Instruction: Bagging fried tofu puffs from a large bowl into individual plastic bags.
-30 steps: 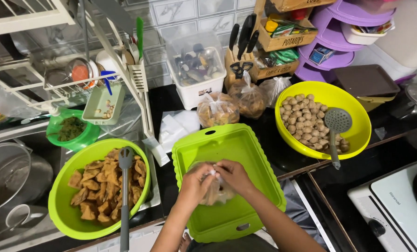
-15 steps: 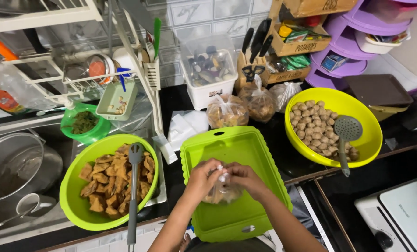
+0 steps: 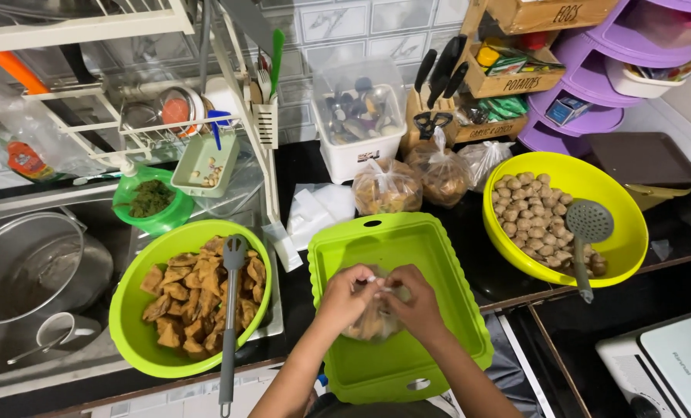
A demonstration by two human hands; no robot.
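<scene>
Head cam, looking straight down at a kitchen counter. Both hands are pinched together on the neck of a small clear plastic bag (image 3: 372, 317), left hand (image 3: 344, 296) on one side, right hand (image 3: 417, 303) on the other, fingertips nearly touching right at the top of the bag. So both grips are closed on the bag's twisted mouth, neither hand free. The bag hangs just below the fingers, its body toward the person, inside the lime green rectangular tray (image 3: 446, 310) near its middle. Both hands look equally close to it; I can't call one nearer.

The bag itself is thin and see-through, stuffed with brownish fried-looking pieces. It's lumpy and roundish, no real long axis except the neck pointing up into the fingers.

Around it: a green bowl (image 3: 129, 325) of brown fried wedges to the left with grey tongs (image 3: 229, 325) lying across it, and a yellow bowl (image 3: 628, 224) of small round balls to the right with a slotted ladle (image 3: 585, 240) resting in it. Two more tied bags (image 3: 411, 182) sit behind the tray.
</scene>
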